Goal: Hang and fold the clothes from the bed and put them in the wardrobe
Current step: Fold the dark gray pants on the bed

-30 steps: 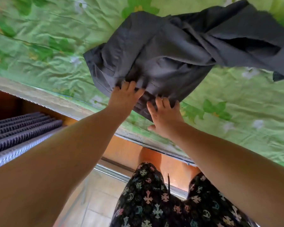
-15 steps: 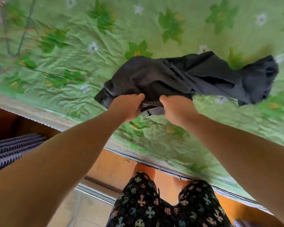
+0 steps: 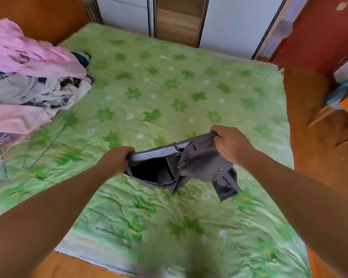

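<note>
Between the left hand (image 3: 117, 161) and right hand (image 3: 230, 144) hang grey trousers (image 3: 197, 167) — soft, light, floppy — each fist pinching the waistband, probably the best hold.

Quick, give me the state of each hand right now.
Left hand: grips the grey garment at its waistband.
Right hand: grips the same garment.

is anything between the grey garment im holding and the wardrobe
Only the bed itself: the wardrobe stands beyond its far edge. The grey garment is held over its near side; the clothes pile lies off left.
</note>
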